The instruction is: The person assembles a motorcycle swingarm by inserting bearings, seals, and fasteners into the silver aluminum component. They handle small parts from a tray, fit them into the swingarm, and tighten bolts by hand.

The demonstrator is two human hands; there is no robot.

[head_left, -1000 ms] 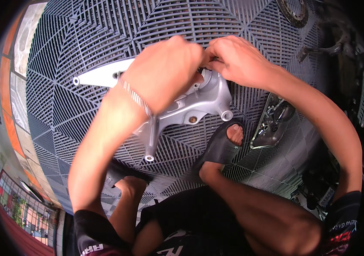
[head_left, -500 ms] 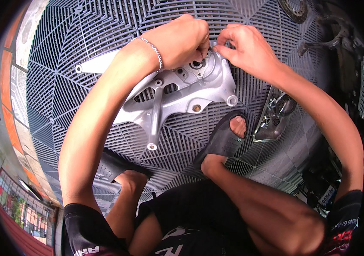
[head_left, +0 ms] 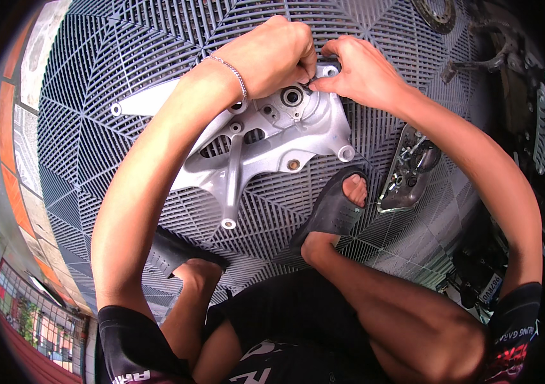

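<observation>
A silver cast-metal vehicle part [head_left: 263, 150] with bored lugs and a round bearing seat lies on the grated floor in front of me. My left hand [head_left: 283, 52] is closed over its far edge, fingers curled down by the bearing seat. Something small and dark shows at its fingertips, too hidden to name. My right hand [head_left: 363, 69] is beside it at the far right corner of the casting. Its thumb reaches to that same dark spot, while the index finger arches away, leaving a gap where a lug shows.
Grey plastic grating tiles [head_left: 125, 57] cover the floor. A tray of small metal hardware [head_left: 407, 176] lies right of my sandalled foot [head_left: 343, 205]. A brake disc [head_left: 437, 11] is at the far right, near dark vehicle parts [head_left: 503, 54] along the right side.
The right thumb has moved down and left toward the left fingertips, apart from its index finger. More of the bearing seat and the corner lug shows. The casting has barely shifted.
</observation>
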